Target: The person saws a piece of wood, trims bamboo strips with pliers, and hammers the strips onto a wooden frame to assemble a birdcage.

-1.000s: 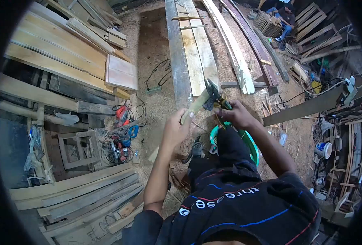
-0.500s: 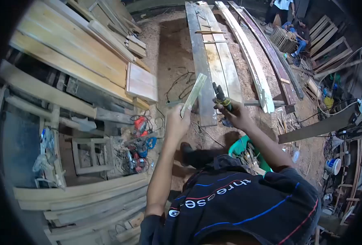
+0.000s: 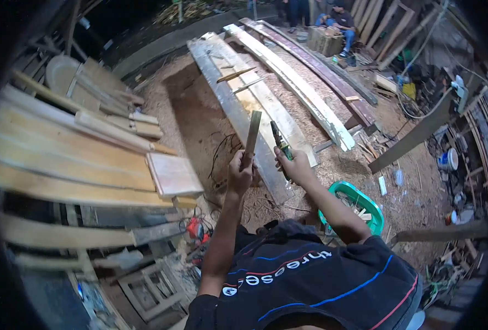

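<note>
A narrow, flat wooden strip [image 3: 253, 132] stands nearly upright in my left hand [image 3: 239, 172], whose fingers are wrapped round its lower end. My right hand [image 3: 297, 165] is closed on a pair of dark pliers [image 3: 280, 142] with green on the handles, the jaws pointing up. The pliers are just right of the strip, apart from it. Behind both lies a long grey board [image 3: 230, 107] beside paler planks [image 3: 255, 93], with thin wood pieces [image 3: 236, 75] lying across them.
A green basin [image 3: 379, 214] with wood scraps stands below my right forearm. Wide yellowish boards [image 3: 62, 151] fill the left side. A slanting post [image 3: 409, 137] is at the right. A seated person [image 3: 340, 22] is at the back. A red tool [image 3: 193, 227] lies at lower left.
The view has turned, so the boards slant and more of the basin shows. The strip is more upright and darker. Both hands still hold their things.
</note>
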`<state>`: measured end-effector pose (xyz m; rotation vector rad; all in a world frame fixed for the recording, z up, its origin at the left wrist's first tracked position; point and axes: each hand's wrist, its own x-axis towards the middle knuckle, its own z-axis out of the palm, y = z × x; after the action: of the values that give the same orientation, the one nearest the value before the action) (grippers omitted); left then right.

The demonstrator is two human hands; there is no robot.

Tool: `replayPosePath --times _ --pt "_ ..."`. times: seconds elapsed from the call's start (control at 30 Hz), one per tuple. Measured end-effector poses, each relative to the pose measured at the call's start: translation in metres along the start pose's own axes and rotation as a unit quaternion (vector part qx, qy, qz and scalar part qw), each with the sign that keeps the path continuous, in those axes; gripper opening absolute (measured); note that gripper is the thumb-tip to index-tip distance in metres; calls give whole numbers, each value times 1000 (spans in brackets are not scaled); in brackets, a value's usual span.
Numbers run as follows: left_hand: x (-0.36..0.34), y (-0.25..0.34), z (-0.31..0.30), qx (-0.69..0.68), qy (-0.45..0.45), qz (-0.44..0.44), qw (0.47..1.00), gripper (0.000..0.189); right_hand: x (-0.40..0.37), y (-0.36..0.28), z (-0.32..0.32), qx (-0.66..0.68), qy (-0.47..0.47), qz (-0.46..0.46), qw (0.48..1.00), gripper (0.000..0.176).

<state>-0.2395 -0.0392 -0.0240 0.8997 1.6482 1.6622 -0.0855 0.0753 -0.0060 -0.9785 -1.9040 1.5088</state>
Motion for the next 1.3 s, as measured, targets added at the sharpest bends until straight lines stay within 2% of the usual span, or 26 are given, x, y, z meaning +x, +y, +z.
replayPosePath --times 0.07,0.1,0.13,0.2,0.23,0.3,0.4,0.43,0.53,0.63,0.73,0.77,0.87,0.9,0.93,1.0,1.07,1.2,1.23,1.3 --pt "29 -33 4 14 -13 40 999 19 11 14 2 -2 50 6 999 46" --pt "40 -51 10 -39 -19 38 998 20 10 6 3 -19 82 0 996 45" --pt "48 -53 12 -40 -35 3 999 21 19 22 7 12 100 -10 995 41" --pt "60 -56 21 -79 -35 -80 993 20 30 44 14 -64 165 -84 981 36" --pt "69 -66 25 -82 -43 -89 992 20 37 64 20 -75 179 -73 978 36" --pt "88 -99 28 -89 -57 -110 988 19 52 109 32 -97 202 -49 973 36" --pt "118 -157 25 -46 -90 -172 980 19 69 146 53 -146 221 67 962 37" --pt "126 -180 21 -51 -125 -191 972 20 80 169 56 -114 193 119 967 41" --pt "144 -241 19 -71 -143 -243 957 19 102 236 79 -158 231 182 943 37" --pt "162 -281 12 -25 -157 -311 937 26 125 306 99 -153 236 264 923 38" --pt "171 -313 9 47 -138 -327 934 27 141 367 122 -235 308 217 896 33" --pt "175 -354 0 40 -164 -287 943 33 147 378 127 -222 297 256 893 29" --pt "189 -375 -4 41 -244 -277 928 33 156 393 138 -166 305 299 889 35" --pt "195 -389 -4 53 -280 -245 927 30 157 400 143 -182 292 325 881 43" --pt "198 -406 -7 66 -316 -218 921 27 155 397 145 -166 304 323 881 44" --pt "201 -429 -4 215 -284 -120 927 20 148 406 154 -163 317 328 875 45" --pt "205 -394 7 77 -289 -249 921 18 146 402 152 -161 317 316 880 40" --pt "207 -390 11 69 -274 -341 897 26 140 388 141 -131 289 321 892 38" --pt "206 -386 9 58 -277 -366 886 28 136 382 139 -191 321 268 888 32" --pt "213 -374 20 50 -280 -371 884 33 132 361 128 -172 326 248 896 25"
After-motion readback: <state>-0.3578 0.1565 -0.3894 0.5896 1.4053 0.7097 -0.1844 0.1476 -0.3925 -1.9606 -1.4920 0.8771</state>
